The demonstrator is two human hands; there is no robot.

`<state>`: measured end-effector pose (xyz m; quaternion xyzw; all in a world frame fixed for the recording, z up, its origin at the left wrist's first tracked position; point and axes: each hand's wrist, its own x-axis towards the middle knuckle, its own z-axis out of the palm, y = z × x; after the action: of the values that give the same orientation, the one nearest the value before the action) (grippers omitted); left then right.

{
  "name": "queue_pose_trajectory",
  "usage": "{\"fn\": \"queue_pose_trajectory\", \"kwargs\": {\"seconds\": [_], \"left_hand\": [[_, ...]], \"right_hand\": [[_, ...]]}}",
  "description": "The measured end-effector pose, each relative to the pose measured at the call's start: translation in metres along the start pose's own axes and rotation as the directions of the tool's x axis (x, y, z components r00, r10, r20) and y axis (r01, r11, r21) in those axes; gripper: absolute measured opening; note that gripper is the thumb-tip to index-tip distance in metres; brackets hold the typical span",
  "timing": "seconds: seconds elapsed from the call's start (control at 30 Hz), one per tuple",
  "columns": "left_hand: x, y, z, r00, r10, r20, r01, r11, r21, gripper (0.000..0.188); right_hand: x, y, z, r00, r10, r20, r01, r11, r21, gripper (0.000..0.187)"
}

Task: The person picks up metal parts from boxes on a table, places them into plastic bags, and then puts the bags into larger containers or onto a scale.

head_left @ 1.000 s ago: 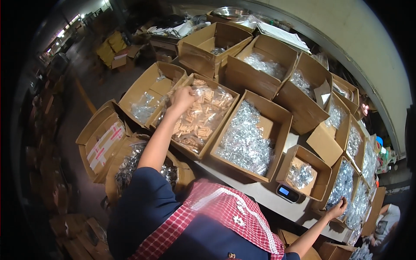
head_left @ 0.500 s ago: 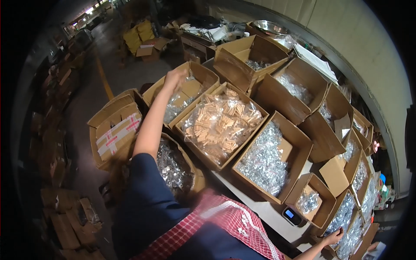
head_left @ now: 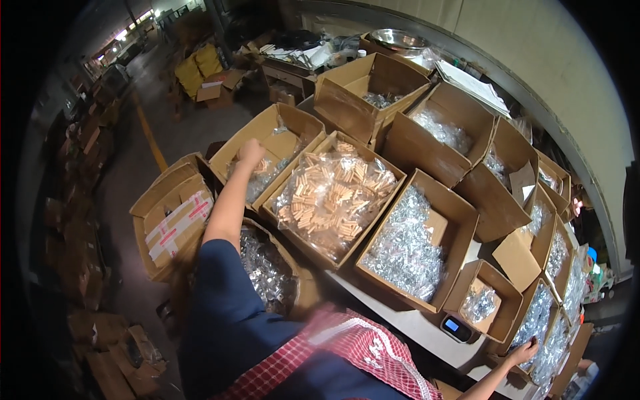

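My left hand [head_left: 251,155] is inside a cardboard box [head_left: 308,121] at the far left of the table, low over small clear plastic bags [head_left: 265,175]. Its fingers curl downward, and what they grip, if anything, is hidden. At the lower right my right hand [head_left: 523,353] is by a box of clear bags with metal parts [head_left: 533,321]. The fingers are drawn together, with a small dark spot at the tips that I cannot make out. Between the hands lie a box of bagged wooden dowels [head_left: 337,193] and a box of bagged metal hardware [head_left: 408,250].
A small scale with a lit display [head_left: 456,327] sits beside a little box [head_left: 513,303]. An open box of loose metal pieces [head_left: 267,270] stands near my left arm. A taped carton [head_left: 175,223] is left of it. A metal bowl [head_left: 399,39] rests at the back.
My left hand has come down and nearer within the far left box, its fingers more curled. My right hand has shifted slightly right and up beside its box. The view has moved a little.
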<state>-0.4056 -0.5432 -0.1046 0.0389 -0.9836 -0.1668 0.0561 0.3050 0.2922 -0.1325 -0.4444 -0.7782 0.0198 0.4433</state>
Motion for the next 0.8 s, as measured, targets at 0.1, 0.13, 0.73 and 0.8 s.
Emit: {"fn": "queue_pose_trajectory", "kwargs": {"seconds": [0.1, 0.13, 0.73, 0.8], "left_hand": [[-0.014, 0.006, -0.009, 0.987, -0.088, 0.131, 0.069, 0.988, 0.138, 0.031], [-0.016, 0.011, -0.008, 0.978, -0.107, 0.179, 0.066, 0.973, 0.221, 0.032], [-0.022, 0.019, -0.029, 0.999, -0.029, -0.040, -0.022, 0.477, -0.878, 0.025], [-0.047, 0.050, -0.070, 0.998, 0.018, 0.058, 0.051, 0.256, -0.965, 0.024]], "right_hand": [[0.001, -0.006, -0.003, 1.000, 0.013, 0.012, -0.013, 1.000, 0.007, 0.028], [-0.001, -0.006, -0.004, 1.000, 0.027, 0.003, -0.027, 0.999, 0.023, 0.028], [-0.007, -0.009, -0.008, 1.000, -0.009, 0.012, 0.008, 0.996, 0.090, 0.032], [-0.008, -0.009, -0.006, 0.999, -0.042, -0.001, 0.042, 0.997, 0.069, 0.031]]}}
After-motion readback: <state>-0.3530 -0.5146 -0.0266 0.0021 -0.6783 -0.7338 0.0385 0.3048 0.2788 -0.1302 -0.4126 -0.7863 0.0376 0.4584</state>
